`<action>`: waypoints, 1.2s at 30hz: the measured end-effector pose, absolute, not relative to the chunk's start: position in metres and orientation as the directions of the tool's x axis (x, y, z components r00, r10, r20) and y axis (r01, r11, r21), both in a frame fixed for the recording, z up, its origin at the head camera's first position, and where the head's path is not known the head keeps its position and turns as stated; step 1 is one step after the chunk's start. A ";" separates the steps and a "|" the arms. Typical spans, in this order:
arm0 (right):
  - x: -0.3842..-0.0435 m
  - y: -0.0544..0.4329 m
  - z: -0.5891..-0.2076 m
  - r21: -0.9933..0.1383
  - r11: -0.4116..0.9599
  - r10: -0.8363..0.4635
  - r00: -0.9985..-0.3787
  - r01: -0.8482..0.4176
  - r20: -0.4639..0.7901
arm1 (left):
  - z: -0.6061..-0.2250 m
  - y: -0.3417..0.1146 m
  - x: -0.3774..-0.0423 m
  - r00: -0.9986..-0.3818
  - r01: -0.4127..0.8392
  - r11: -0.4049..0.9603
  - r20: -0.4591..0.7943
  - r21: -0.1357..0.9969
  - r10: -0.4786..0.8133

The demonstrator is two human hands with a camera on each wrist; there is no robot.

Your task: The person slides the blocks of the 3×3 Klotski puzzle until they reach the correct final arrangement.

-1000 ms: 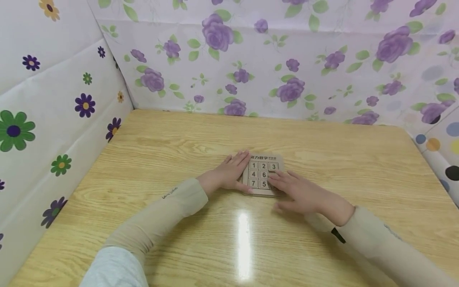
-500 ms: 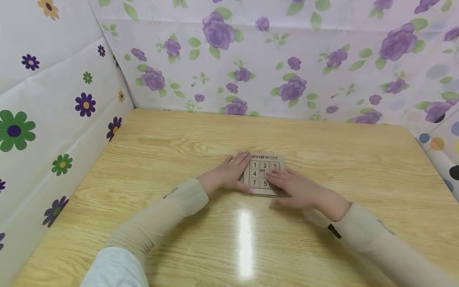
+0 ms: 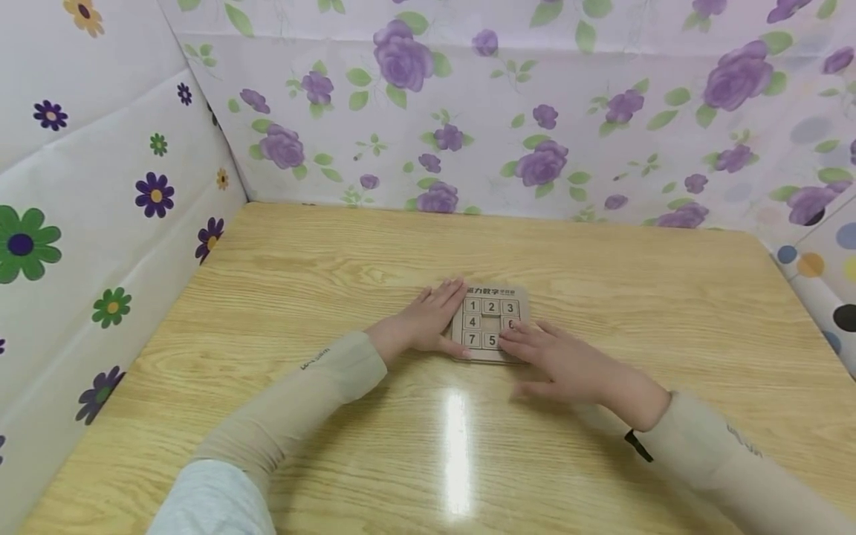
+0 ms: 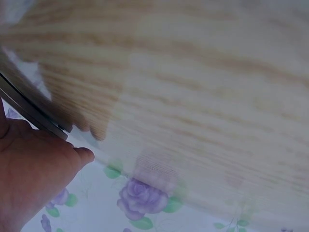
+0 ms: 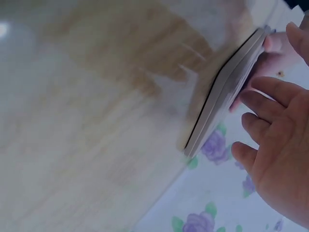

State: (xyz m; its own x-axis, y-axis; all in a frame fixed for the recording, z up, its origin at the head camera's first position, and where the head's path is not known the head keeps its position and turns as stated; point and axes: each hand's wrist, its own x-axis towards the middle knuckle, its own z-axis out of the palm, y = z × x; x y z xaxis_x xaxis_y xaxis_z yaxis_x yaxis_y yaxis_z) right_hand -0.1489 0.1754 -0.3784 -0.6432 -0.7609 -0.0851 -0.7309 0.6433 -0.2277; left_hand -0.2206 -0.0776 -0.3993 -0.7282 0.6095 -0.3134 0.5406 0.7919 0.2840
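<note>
A square wooden number sliding puzzle [image 3: 479,356] lies flat on the table in the head view, with printing along its top edge. Tiles 1, 2, 3 form the top row; 4 and 6 flank a bare gap in the middle row; 7 and 5 show below. My left hand [image 3: 428,321] rests along its left side, fingers straight toward the top corner, thumb at the lower edge. Over the lower right corner, the fingertips of my right hand [image 3: 565,362] touch the tiles and hide that corner tile. The right wrist view shows the puzzle's side edge [image 5: 224,89] beside my extended fingers.
The wooden table [image 3: 334,461] has a bright light reflection near its front. Behind it hangs a purple-flowered cloth [image 3: 374,96], with another flowered cloth [image 3: 87,193] at the left. Beige sleeves cover both forearms.
Tile 6 has slid from the centre to the right column, leaving the gap in the middle. My right hand moved right with it, then back off slightly toward the lower right. My left hand stays put.
</note>
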 end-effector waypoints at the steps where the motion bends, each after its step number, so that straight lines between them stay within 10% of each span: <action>1: -0.147 0.174 -0.378 -0.225 0.640 -0.764 -0.640 -0.734 -0.085 | -0.400 -0.078 -0.221 -0.730 0.541 0.792 -0.311 0.282 0.609; 36: -0.145 0.175 -0.381 -0.090 0.691 -0.723 -0.683 -0.718 -0.106 | -0.399 -0.079 -0.222 -0.727 0.610 0.778 -0.282 0.152 0.626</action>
State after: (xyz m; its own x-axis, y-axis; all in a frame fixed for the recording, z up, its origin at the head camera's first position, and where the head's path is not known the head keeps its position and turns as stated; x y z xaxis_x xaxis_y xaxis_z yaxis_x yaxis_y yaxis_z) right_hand -0.1453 0.1748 -0.3813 -0.6826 -0.7231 -0.1057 -0.7176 0.6906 -0.0902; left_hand -0.2220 -0.0790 -0.3986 -0.7271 0.6258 -0.2824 0.6103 0.7775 0.1516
